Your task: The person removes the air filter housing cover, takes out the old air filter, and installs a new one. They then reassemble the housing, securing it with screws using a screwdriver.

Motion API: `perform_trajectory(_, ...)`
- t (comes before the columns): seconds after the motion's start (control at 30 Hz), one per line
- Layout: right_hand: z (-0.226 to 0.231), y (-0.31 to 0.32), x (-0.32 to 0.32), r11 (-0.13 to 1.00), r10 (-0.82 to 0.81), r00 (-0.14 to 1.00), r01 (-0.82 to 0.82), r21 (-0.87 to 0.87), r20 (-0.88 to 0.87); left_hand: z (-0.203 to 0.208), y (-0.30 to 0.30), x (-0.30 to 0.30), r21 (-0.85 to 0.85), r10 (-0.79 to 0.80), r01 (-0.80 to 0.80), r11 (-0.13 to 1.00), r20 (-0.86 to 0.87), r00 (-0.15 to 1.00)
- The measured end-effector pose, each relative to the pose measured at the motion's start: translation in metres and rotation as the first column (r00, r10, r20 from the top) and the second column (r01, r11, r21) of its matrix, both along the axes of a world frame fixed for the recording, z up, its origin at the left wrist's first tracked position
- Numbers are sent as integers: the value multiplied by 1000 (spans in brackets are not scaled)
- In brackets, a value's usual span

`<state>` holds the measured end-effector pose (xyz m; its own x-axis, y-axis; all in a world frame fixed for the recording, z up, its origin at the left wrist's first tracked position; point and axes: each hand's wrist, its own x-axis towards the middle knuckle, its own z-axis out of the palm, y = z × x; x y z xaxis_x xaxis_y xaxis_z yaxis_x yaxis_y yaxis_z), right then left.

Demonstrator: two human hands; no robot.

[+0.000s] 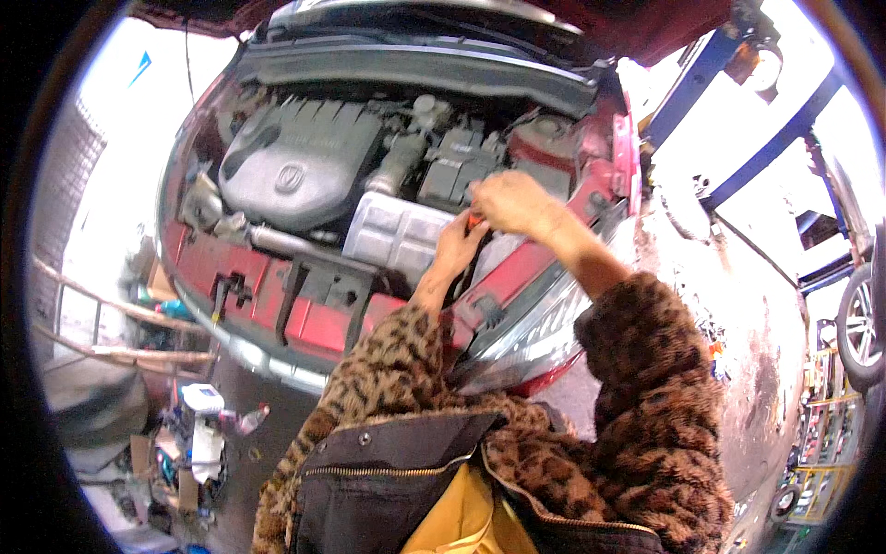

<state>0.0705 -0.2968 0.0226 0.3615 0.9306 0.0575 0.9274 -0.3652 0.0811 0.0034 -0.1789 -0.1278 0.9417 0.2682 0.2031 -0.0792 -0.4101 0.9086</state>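
Note:
An open engine bay lies in front of me, with a grey engine cover [318, 152] on the left and a silvery ribbed box [392, 229] in the middle. My left hand [454, 247] is closed at that box's right end, its fingertips around a small orange-red piece [474, 221]. What kind of piece it is cannot be made out. Just above and to the right, my right hand [519, 203] is curled shut beside the dark battery-like box [452, 175]. Whatever its fingers grip is hidden. Both hands nearly touch.
The car's red front panel [314, 314] and clear headlight [531, 337] lie between me and the bay. Overhead is the raised hood [637, 23]. Blue lift posts [775, 143] stand at right. Boxes and bottles [198, 434] litter the lower left, and a wheel [860, 323] is far right.

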Motion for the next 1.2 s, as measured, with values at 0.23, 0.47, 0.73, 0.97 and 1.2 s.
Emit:
perform_trajectory(0.23,-21,2,-1,974,126,985,-145,174,116,-16,2,4,-79,2,-5,997,-40,999)
perform_trajectory(0.47,-25,4,-19,988,-22,998,30,149,-54,-14,0,-2,-152,45,-12,988,212,976)
perform_trajectory(0.73,-30,-21,-40,846,-204,886,374,379,-418,13,-14,-6,-304,118,9,952,397,910)
perform_trajectory(0.97,-52,-96,-78,649,-319,824,550,526,-468,28,-27,17,-401,210,-92,912,262,942)
perform_trajectory(1.2,-121,-125,-129,480,-258,904,427,767,-342,19,-28,34,-361,359,-269,893,208,910)
